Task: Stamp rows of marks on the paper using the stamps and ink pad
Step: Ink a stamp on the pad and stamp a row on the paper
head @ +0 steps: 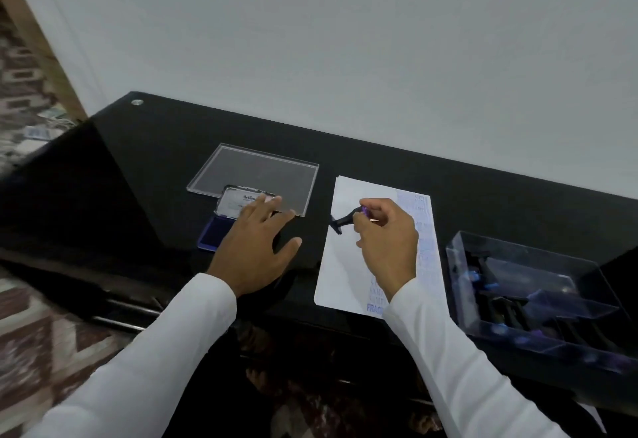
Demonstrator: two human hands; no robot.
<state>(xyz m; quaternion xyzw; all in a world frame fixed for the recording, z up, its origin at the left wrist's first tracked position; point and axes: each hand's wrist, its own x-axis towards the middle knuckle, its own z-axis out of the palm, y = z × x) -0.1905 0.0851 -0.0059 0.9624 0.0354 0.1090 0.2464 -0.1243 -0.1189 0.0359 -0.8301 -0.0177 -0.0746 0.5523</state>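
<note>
A white sheet of paper [348, 265] lies on the black table [155, 161], with blue stamped marks down its right side and near its bottom edge. My right hand [388, 237] grips a black stamp [343, 220] with a purple top, held tilted over the upper left part of the paper. The open ink pad [215, 230] with its blue pad and raised lid sits to the left of the paper. My left hand [257, 244] lies flat with fingers spread, resting partly on the ink pad and hiding its right part.
A clear plastic lid [255, 168] lies flat behind the ink pad. A clear tray [524, 299] holding several more black and purple stamps stands at the right. A pale wall runs behind the table. Patterned floor shows at the left.
</note>
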